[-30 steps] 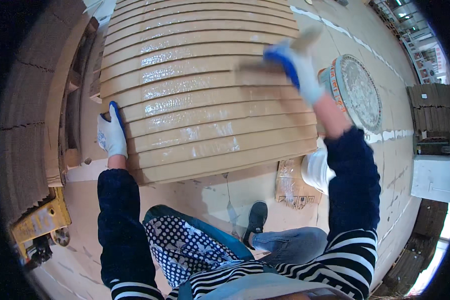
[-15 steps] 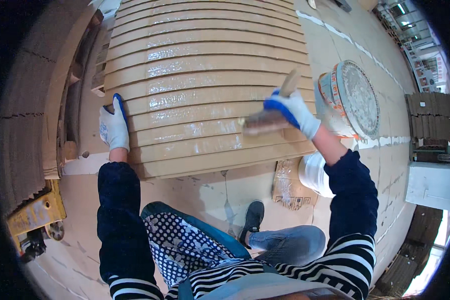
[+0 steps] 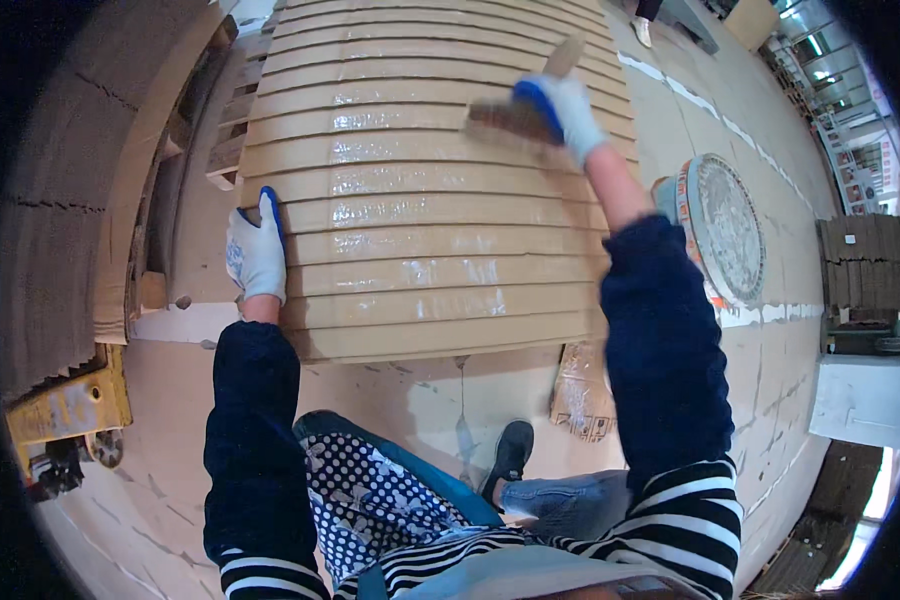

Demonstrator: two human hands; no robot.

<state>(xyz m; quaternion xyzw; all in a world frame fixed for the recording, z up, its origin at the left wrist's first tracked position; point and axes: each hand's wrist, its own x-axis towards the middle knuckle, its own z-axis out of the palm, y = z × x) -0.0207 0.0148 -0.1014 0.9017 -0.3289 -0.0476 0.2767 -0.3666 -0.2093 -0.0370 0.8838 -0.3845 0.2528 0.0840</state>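
Overlapping brown cardboard sheets (image 3: 440,245) lie before me in a stepped fan, with glossy wet streaks across their exposed strips. My left hand (image 3: 257,252), in a white and blue glove, rests at their left edge with thumb and fingers apart. Over the upper right part of the sheets, my gloved right hand (image 3: 570,112) is closed round a wide brush (image 3: 510,120) with a wooden handle. The brush is blurred by motion, and its bristle end points left. Whether it touches the cardboard, I cannot tell.
A round bucket (image 3: 727,230) with a whitish crusted top stands right of the sheets. Cardboard stacks (image 3: 55,200) rise at the left, above a yellow metal pallet-jack part (image 3: 70,405). A printed cardboard piece (image 3: 582,395) lies on the floor. Another person's foot (image 3: 642,30) shows at the top.
My right hand has swept the brush away from me, up the sheets. My left hand stays at the left edge. The view has shifted slightly, and a person's foot now shows more at the top.
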